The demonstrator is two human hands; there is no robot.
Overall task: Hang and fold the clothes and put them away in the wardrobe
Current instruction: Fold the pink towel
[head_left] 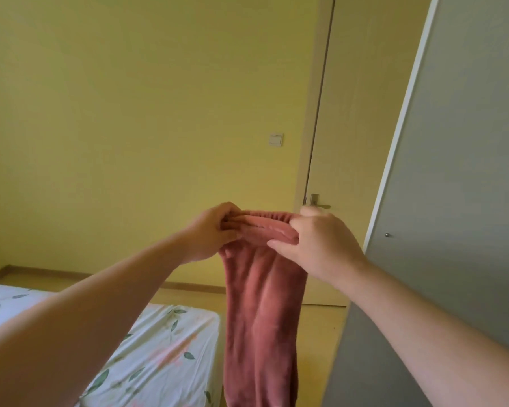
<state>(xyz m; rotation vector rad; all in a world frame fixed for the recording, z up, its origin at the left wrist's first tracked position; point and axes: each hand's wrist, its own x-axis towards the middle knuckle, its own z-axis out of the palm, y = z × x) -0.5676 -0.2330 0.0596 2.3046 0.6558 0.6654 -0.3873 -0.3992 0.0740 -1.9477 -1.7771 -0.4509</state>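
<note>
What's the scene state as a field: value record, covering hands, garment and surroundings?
pink garment: held up in the air by its gathered top edge, hangs down, bottom end out of frame
left hand: grips the edge's left end
right hand: pinches the edge's right end
bed: lower left, leaf-print sheet
grey panel: at right, with a knob; likely the wardrobe door
room door: behind the hands, appears closed

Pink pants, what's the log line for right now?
left hand grips waistband | right hand grips waistband | pink pants hang beside bed
</note>
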